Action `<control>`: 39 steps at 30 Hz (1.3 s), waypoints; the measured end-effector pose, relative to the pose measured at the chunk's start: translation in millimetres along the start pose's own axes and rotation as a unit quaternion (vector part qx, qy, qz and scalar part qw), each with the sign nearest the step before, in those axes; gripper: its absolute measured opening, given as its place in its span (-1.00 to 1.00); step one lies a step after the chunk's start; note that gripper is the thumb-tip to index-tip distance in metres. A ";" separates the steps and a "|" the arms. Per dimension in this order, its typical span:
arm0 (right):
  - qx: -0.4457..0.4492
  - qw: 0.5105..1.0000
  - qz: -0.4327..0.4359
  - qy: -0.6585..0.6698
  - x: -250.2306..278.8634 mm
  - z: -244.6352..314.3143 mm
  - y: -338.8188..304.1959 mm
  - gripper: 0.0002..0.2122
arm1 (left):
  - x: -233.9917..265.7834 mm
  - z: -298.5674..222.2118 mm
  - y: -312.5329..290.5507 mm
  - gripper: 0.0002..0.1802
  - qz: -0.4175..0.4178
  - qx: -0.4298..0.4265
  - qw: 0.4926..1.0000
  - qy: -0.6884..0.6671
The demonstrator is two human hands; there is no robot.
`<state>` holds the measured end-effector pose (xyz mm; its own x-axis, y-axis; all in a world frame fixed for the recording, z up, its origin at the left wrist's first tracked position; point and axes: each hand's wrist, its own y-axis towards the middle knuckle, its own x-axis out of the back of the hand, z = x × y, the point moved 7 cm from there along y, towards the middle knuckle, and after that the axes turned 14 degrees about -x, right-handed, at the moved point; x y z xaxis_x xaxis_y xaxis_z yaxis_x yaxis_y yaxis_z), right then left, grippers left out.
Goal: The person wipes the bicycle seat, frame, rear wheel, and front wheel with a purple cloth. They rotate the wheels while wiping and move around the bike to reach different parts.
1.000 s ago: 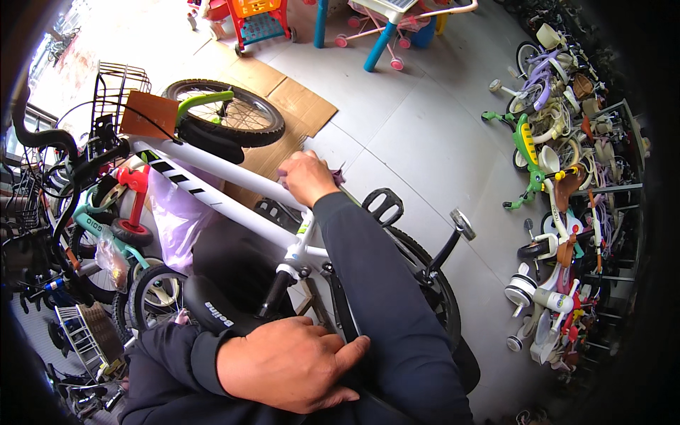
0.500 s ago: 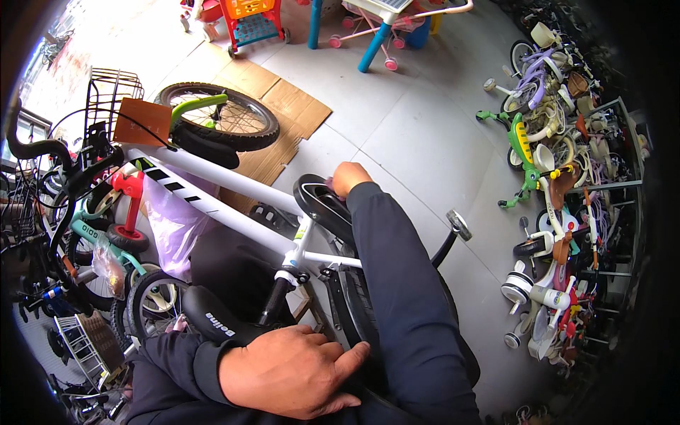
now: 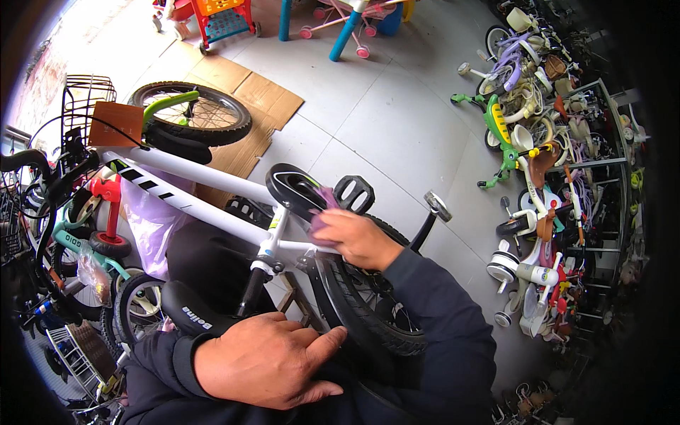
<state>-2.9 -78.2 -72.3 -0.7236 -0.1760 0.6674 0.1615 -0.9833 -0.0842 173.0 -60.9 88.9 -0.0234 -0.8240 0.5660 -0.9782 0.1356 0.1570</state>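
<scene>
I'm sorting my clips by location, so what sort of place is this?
Likely a shop for bikes and children's toys: a white bike is up close, ride-ons crowd the right side, and a toy cart stands farther back.

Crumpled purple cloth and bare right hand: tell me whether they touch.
Touching: the head view shows the crumpled purple cloth bunched in the right hand, with no gap between them.

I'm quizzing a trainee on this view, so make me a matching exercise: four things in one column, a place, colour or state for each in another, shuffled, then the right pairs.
Column one:
1. Right hand
2. Bicycle frame
3. Cardboard
4. Saddle

Column two:
A. flat on the floor
B. black, near the left hand
C. gripping a purple cloth
D. mostly white

Pairs: 1-C, 2-D, 3-A, 4-B
</scene>
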 end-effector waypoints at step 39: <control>-0.277 0.956 -0.058 -0.082 -5.2 -64.1 -52.0 -0.78 | -0.2 -0.4 19.4 -0.20 0.040 0.029 0.999 0.000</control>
<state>-50.5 -29.1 -118.8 -0.5934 -0.0983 0.7988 -0.3265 -0.8778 -0.3506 154.1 -57.9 92.1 -0.1023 -0.8119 0.5748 -0.9834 0.1697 0.0647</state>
